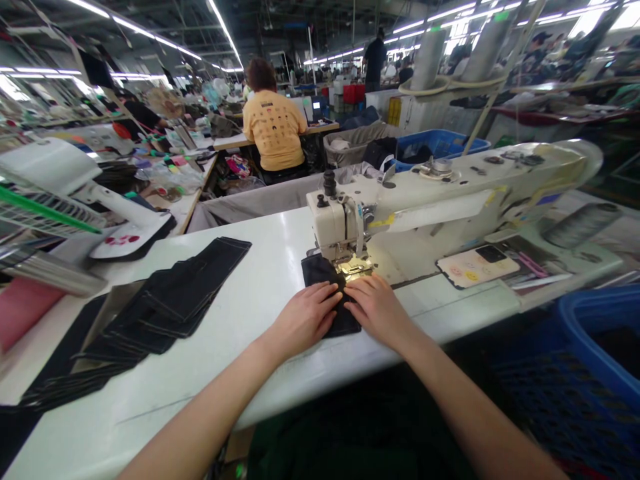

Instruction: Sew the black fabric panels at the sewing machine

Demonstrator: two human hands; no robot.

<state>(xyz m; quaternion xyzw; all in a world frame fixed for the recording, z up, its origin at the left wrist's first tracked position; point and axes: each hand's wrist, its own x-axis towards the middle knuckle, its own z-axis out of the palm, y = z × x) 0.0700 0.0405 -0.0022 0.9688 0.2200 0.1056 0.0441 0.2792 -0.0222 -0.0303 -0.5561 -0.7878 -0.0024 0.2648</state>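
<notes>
Cloth (318,271) pinned at the needle end, fingers close by

Two bare hands press a dark piece of cloth onto a pale tabletop (265,293) beneath the lit working end of a sewing machine (450,175). The main risk appears to lie with the right hand (377,308), whose fingertips sit just beside the metal foot (356,267); a slip forward or an early start of the machine could put them under it. Uneven pressure from the two sides could also twist the cloth and send a seam off line, and a loose edge might fold under.

The cloth lies below and between the hands, its far corner showing beyond the left hand (310,310) and its near end jutting toward the worker. Both hands are palm-down and loosely spread, fingers nearly straight, bearing on the fabric rather than closed around it. Well to the left, overlapping dark pieces (173,300) fan across the tabletop; a patterned phone case (475,268) rests at right.
</notes>
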